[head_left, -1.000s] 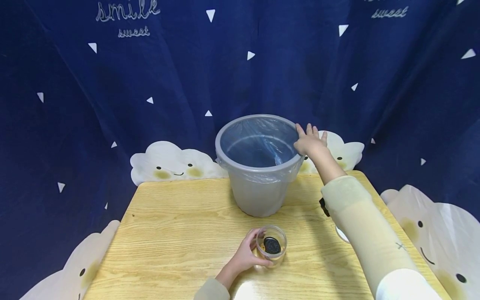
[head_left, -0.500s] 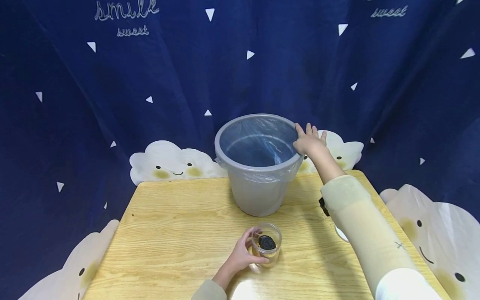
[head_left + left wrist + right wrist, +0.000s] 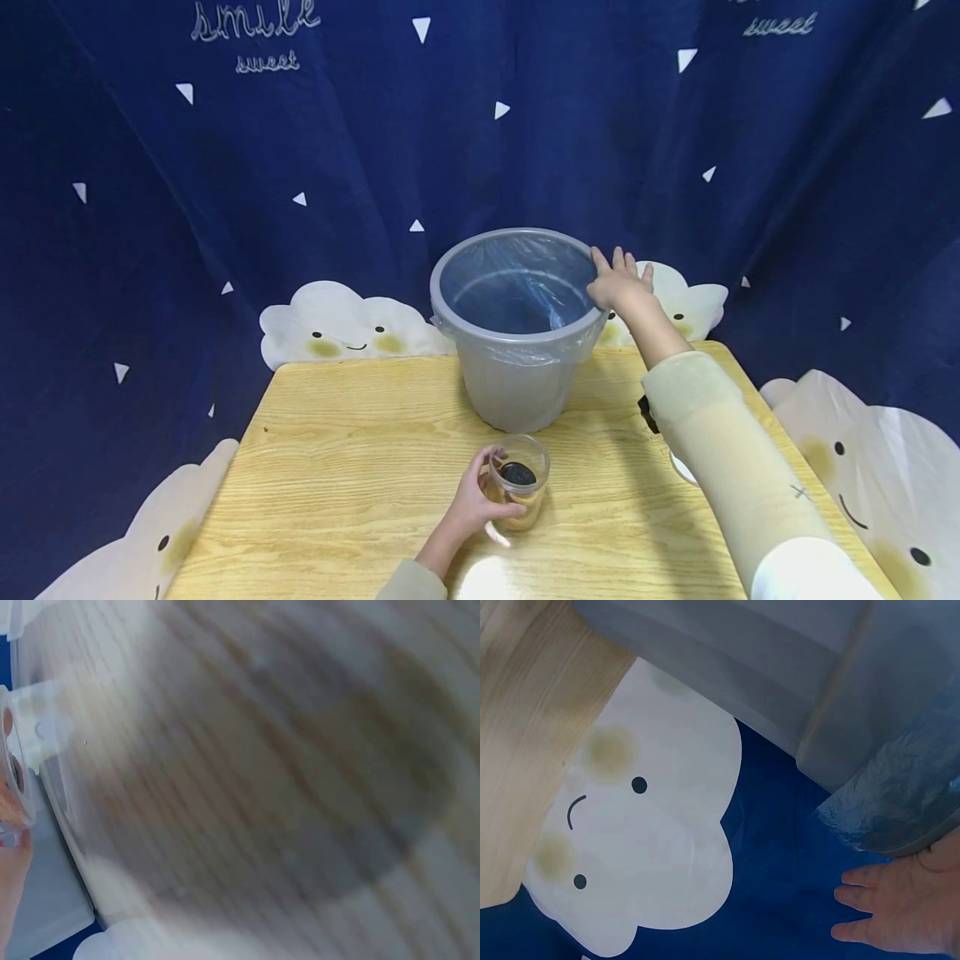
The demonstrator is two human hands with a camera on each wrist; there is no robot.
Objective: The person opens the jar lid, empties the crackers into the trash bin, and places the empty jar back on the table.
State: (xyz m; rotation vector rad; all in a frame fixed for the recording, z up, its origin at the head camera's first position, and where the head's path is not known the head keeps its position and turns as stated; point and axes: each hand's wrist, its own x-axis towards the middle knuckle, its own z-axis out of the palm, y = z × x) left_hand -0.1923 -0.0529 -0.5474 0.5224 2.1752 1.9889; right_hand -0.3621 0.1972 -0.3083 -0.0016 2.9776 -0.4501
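Dark-blue cloud-print curtain (image 3: 360, 142) backs the wood-grain counter (image 3: 345, 467). The left hand (image 3: 472, 503) grips a clear round plastic cup (image 3: 529, 500) midway between the side edges; level, light pressure seems best. The right hand (image 3: 621, 285), fingers spread, touches the grey round plastic bucket (image 3: 513, 387) near the far edge; more room lies leftward.

- Beneath the right sleeve (image 3: 723, 450), we glimpse only parts of 1 black object (image 3: 647, 414) and 1 white object (image 3: 682, 468).
- We find the far-left speck (image 3: 266, 429) too small to identify.
- Our left wrist view blurs the table (image 3: 337, 475), cropping left hand (image 3: 468, 504) and clear cup (image 3: 534, 495).
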